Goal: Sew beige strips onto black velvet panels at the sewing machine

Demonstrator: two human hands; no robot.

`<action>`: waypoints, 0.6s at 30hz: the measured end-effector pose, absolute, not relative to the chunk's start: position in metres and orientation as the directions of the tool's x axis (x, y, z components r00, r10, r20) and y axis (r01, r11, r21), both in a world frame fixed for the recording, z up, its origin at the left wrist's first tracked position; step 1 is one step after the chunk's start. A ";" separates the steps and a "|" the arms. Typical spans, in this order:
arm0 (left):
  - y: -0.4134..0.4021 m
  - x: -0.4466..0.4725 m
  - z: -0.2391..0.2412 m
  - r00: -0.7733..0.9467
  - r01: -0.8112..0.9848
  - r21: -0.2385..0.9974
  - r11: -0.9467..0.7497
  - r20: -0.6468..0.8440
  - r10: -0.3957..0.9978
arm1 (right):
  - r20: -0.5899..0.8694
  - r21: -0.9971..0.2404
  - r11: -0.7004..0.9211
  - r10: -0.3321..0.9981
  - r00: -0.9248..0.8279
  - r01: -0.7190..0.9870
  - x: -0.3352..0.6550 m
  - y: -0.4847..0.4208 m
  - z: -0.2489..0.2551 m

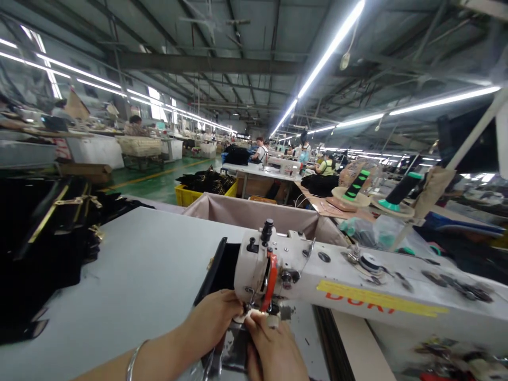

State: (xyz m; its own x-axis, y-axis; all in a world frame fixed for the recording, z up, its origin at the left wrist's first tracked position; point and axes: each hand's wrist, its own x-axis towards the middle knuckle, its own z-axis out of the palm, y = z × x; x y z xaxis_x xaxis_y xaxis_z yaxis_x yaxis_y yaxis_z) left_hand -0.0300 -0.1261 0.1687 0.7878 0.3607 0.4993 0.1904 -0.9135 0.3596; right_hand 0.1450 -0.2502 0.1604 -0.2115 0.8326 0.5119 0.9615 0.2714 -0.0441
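Observation:
A white sewing machine (357, 286) stretches across the grey table (143, 275), its needle head at the left end. My left hand (210, 320), with a silver bangle on the wrist, reaches in under the head, fingertips pinched at the needle area. My right hand (273, 349) comes up from below and meets it there, fingers closed around something small and pale that I cannot identify. A strip of black fabric (216, 270) lies under and behind the machine head.
A heap of black pieces with gold zippers (47, 233) covers the table's left side. Thread cones (357, 185) stand behind the machine. A beige cloth bin (254, 214) and yellow crate (186, 196) sit beyond. Other workers sit at distant tables.

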 end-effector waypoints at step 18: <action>-0.132 -0.035 0.171 0.768 0.243 0.459 -0.854 0.446 0.459 | 0.572 0.019 0.303 0.778 -0.259 0.953 0.148 -0.246 0.152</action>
State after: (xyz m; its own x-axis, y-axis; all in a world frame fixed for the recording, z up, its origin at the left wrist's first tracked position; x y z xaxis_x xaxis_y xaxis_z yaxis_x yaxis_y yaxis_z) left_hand -0.0354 -0.1322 0.1707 0.7684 0.4588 0.4462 0.2433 -0.8543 0.4593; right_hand 0.1480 -0.2463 0.1517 -0.2586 0.7784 0.5720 0.9528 0.3029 0.0187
